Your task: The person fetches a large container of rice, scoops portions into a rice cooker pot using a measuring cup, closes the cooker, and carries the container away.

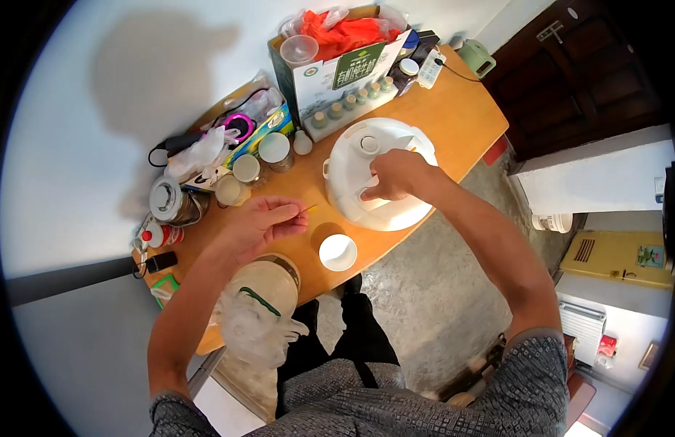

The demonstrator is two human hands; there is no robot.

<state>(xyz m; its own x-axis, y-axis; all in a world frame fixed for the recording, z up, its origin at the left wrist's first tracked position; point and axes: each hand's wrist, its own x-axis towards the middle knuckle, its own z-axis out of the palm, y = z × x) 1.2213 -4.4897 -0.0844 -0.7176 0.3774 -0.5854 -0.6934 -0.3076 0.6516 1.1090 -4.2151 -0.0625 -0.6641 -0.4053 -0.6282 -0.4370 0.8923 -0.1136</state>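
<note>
My left hand [268, 222] is closed in a pinch over the table, its thumb and forefinger on a thin yellow stick [310, 208] that points right. My right hand [399, 175] is over a round white plastic tray [341, 138] with raised parts and compartments. Its fingers curl down toward the tray's middle, thumb a little apart from the forefinger. The fingertips are partly hidden, so anything in them does not show. Below the tray, near the table's front edge, stands a white cup [338, 252], apart from both hands.
Lidded jars [275, 151] line the wooden table's [458, 102] back, beside a metal canister [168, 200]. A milk carton box [352, 69] full of bags and a row of small bottles [352, 103] stand behind the tray. A bagged bucket [261, 291] is by my left forearm.
</note>
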